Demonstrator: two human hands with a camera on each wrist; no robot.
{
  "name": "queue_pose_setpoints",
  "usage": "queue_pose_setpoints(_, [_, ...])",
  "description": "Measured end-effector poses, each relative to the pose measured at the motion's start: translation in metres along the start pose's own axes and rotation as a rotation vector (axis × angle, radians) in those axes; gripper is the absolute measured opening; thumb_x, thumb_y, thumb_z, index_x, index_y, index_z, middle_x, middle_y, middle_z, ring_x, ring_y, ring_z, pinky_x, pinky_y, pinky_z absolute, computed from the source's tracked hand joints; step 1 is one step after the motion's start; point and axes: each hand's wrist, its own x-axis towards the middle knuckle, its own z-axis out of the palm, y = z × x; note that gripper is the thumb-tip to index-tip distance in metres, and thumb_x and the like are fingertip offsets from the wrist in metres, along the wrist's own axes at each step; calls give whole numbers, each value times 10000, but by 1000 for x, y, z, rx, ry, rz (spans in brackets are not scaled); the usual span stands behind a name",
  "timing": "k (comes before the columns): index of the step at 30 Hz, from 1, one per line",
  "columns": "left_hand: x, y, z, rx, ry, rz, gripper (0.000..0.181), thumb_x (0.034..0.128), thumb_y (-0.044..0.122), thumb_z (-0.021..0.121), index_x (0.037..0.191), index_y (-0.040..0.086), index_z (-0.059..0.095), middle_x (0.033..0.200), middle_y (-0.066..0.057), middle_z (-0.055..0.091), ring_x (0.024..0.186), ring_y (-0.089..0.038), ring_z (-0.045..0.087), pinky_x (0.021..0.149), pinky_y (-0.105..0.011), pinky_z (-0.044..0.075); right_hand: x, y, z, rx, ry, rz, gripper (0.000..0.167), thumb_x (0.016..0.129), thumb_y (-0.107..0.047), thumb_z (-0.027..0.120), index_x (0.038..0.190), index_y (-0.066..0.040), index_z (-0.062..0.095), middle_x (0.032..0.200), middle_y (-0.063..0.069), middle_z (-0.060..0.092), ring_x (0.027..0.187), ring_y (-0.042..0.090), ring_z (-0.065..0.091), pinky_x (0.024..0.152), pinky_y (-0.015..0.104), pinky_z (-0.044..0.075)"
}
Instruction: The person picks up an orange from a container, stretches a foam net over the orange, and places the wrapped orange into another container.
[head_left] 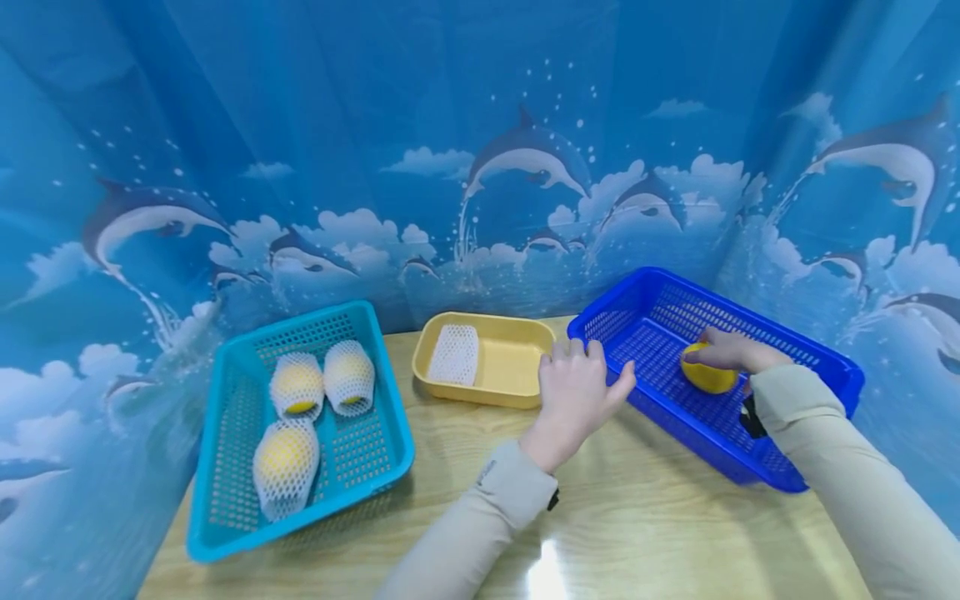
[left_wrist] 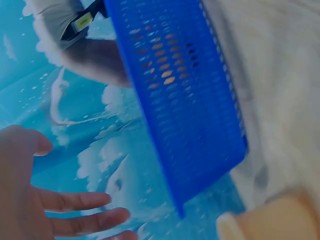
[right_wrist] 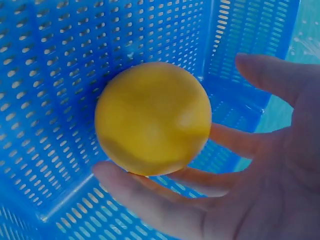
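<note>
A smooth, round yellow fruit [head_left: 708, 370] is in the dark blue basket [head_left: 682, 421]. My right hand [head_left: 731, 348] reaches in over the basket and holds it. In the right wrist view the thumb lies along one side of the fruit [right_wrist: 153, 119], some fingers pass behind it, and one finger stands away. Between the blue basket and the yellow tray [head_left: 513, 367], my left hand [head_left: 573, 392] hovers with spread fingers and holds nothing. A flat white foam net [head_left: 454, 355] lies in the left part of that tray.
At the left stands a teal basket [head_left: 401, 450] with three yellow fruits in white foam nets, one of them a netted fruit [head_left: 286, 467] at the front. All containers stand on a light wooden table [head_left: 637, 542]. A blue dolphin-print curtain [head_left: 360, 125] hangs behind.
</note>
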Motion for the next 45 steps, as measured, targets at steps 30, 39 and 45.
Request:
queue_pose_setpoints(30, [-6, 64, 64, 63, -199, -197, 662, 878, 764, 335, 1011, 162, 576, 893, -31, 634, 847, -214, 618, 682, -342, 446, 23, -14, 40, 181, -113, -141, 777, 834, -82, 691, 1469, -31, 246, 1262, 356, 292, 1042, 487, 477, 707, 509, 583])
queue_pose_setpoints(39, [-9, 66, 65, 27, -217, -231, 666, 882, 760, 333, 1026, 152, 563, 889, -40, 611, 823, -218, 603, 645, -344, 431, 22, -10, 41, 136, -77, -215, 746, 804, -98, 743, 1441, -48, 357, 1243, 305, 376, 981, 446, 521, 665, 491, 588])
queue_pose_setpoints(45, [-7, 66, 62, 25, -252, -250, 673, 878, 773, 342, 1050, 162, 564, 898, -42, 612, 823, -221, 595, 620, -338, 416, 15, -14, 35, 128, -57, -252, 778, 780, -111, 763, 1448, -60, 367, 1234, 296, 401, 958, 413, 548, 659, 494, 591])
